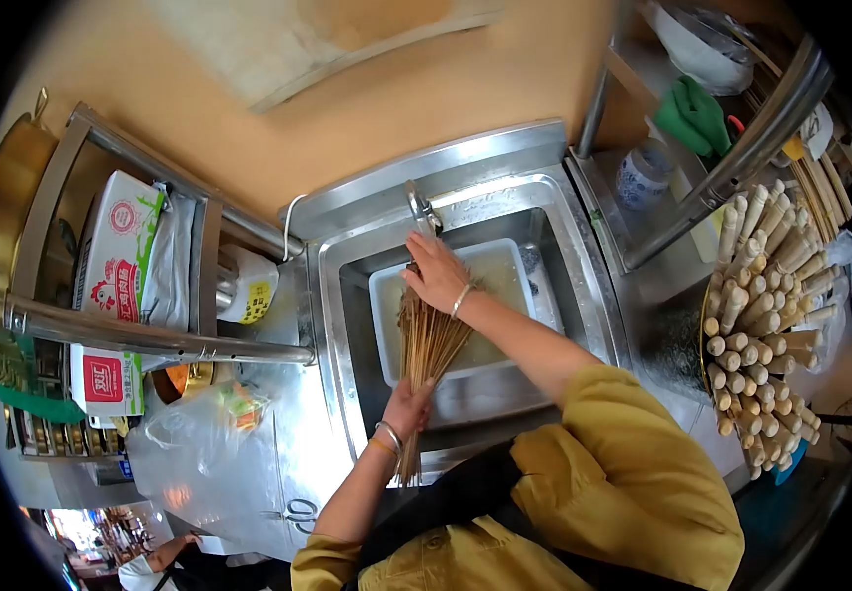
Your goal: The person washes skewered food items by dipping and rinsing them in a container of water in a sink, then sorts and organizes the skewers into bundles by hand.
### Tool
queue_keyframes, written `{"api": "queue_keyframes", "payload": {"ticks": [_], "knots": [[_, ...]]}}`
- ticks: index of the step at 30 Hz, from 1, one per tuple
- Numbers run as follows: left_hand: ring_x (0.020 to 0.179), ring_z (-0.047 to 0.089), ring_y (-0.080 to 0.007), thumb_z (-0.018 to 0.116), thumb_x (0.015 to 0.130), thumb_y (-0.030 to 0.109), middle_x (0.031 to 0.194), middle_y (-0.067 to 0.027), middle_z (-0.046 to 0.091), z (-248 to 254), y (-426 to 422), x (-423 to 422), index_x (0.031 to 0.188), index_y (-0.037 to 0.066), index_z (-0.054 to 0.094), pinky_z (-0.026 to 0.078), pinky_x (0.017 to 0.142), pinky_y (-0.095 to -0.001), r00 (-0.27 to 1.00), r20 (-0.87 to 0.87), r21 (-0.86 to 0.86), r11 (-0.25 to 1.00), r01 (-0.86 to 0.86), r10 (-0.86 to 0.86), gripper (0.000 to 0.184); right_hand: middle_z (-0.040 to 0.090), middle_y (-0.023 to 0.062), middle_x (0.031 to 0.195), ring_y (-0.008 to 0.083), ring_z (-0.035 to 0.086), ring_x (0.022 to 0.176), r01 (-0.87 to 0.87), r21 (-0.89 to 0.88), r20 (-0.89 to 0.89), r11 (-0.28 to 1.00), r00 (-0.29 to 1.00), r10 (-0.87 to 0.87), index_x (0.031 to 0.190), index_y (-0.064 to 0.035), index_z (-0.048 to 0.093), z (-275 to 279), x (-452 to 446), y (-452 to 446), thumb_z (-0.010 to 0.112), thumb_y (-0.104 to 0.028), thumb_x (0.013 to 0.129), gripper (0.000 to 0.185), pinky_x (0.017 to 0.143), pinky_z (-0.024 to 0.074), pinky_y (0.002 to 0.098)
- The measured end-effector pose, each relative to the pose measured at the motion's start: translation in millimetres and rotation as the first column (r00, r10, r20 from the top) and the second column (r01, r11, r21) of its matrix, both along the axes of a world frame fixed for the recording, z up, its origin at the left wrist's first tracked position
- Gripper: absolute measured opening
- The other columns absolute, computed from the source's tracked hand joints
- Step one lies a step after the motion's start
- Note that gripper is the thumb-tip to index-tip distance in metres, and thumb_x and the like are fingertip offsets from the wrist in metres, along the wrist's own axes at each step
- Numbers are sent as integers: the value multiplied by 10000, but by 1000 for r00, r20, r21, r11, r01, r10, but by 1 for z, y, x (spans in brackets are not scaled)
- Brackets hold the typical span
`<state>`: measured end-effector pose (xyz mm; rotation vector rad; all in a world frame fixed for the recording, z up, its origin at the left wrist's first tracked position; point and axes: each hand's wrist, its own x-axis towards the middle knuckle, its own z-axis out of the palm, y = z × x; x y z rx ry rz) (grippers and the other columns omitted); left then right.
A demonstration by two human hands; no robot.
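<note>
A bundle of thin bamboo skewers slants over the sink, fanned out toward its far end. My left hand is closed around the near part of the bundle, with the lower ends sticking out below the fist. Over the far end lies my right hand, its fingers stretched out and close together, just below the faucet. Beneath the skewers, a white plastic basin holding cloudy water sits in the steel sink. My right palm hides the skewers' far tips in part.
On the left stands a metal rack with printed cartons; a clear plastic bag lies on the steel counter. To the right, a container is packed with thick pale sticks. Another person is at lower left.
</note>
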<state>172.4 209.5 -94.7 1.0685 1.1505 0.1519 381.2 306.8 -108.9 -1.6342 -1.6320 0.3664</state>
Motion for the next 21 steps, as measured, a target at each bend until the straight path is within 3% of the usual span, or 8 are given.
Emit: {"api": "queue_keyframes", "payload": {"ticks": [2,4,6,10,13,16,20,21], "knots": [[374,362,-86,540,870,345,513,12,378,-2,1,8,854,100,383,302,338,-238,1000,15,-12,1000,-12,12,291,429,157,1271,311,326,1237,35,41,-76,999,997,-32,1177,16,464,-5,5,-12,517,-313,834,478,1057,213,395],[386,343,-79,520,887,314,538,10,394,5,1,15,853,124,380,292,348,-227,996,90,-98,995,19,-10,239,429,152,1273,298,316,1247,87,-2,190,996,978,-86,1193,-10,463,-21,1,-27,506,-327,840,477,1064,189,407],[387,344,-78,524,885,305,537,10,395,4,2,20,843,125,380,293,349,-226,996,91,-100,994,31,-22,234,432,144,1272,288,304,1257,133,72,217,988,965,-146,1193,-20,470,-26,-13,-45,500,-336,845,471,1069,161,423],[388,352,-82,546,874,285,534,9,400,-4,-2,28,819,126,375,299,349,-224,999,37,-103,994,22,-19,240,405,131,1308,282,293,1270,-134,-161,247,978,954,172,1166,-42,525,-23,-27,-68,444,-393,876,463,1074,171,421],[388,360,-87,562,865,271,532,8,406,-5,-5,25,815,125,371,301,346,-226,998,-20,-102,993,51,-53,245,442,111,1273,288,324,1246,39,141,181,989,981,-64,1034,-28,599,-37,-15,-48,469,-395,857,427,1056,213,429],[389,364,-89,569,861,259,531,7,412,-10,-8,24,817,124,368,304,345,-231,992,-82,21,994,103,-101,246,460,98,1255,282,326,1246,51,-57,333,997,943,-29,1007,-29,603,-27,-2,-34,484,-387,848,410,1052,218,427],[390,371,-88,570,860,256,531,6,413,-19,-5,19,818,123,366,301,339,-236,992,-115,9,998,58,-56,248,468,103,1246,282,312,1256,-291,-158,130,943,941,312,1061,-38,586,-29,-28,-78,480,-391,847,426,1057,190,438],[388,372,-87,571,860,256,532,7,413,-20,-3,17,820,123,365,298,335,-236,987,-154,41,998,49,-43,248,452,89,1270,287,332,1246,-254,-31,87,967,963,256,1097,-39,554,-35,-30,-86,515,-359,841,411,1050,220,433]]}}
